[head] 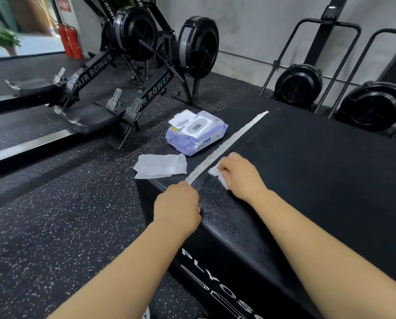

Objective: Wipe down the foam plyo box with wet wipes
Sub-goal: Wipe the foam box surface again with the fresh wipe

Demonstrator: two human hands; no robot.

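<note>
A black foam plyo box (319, 171) fills the right half of the head view, with white lettering on its near side. A pale grey-white strip (229, 146) runs along its left top edge. My left hand (177, 207) grips the near end of that strip, fingers curled. Just right of it, my right hand (238, 174) holds a bunched white wet wipe (216, 172) against the box top beside the strip. The surface near it looks streaked and damp. A purple wet wipes pack (198, 132) lies on the floor with its lid flipped up.
Two flat used wipes (161, 165) lie on the speckled rubber floor (65, 226) beside the box corner. Two air rowers (123, 88) stand at the back left. Black fan machines (374, 104) line the wall behind the box. Red fire extinguishers (69, 41) stand far left.
</note>
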